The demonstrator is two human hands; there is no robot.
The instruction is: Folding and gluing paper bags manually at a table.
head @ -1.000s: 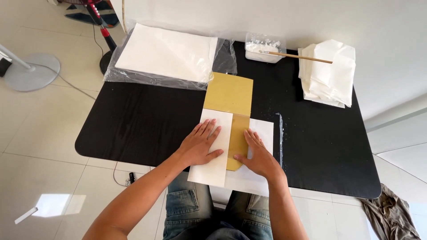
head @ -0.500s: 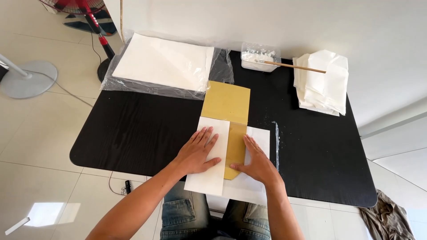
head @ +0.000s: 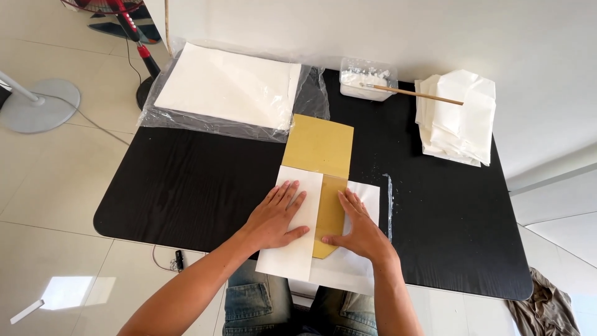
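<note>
A white paper sheet lies at the near edge of the black table, folded around a yellow-brown cardboard template. My left hand presses flat on the folded left flap. My right hand lies flat on the right part of the sheet, its thumb on the cardboard strip between the flaps. Both hands have spread fingers and grip nothing.
A stack of white sheets on clear plastic lies at the back left. A clear tub of white paste with a wooden stick stands at the back. Folded white paper pieces are piled at the right. A fan base stands on the floor.
Both hands stay pressed on the paper, shifting only slightly. The view has shifted a little.
</note>
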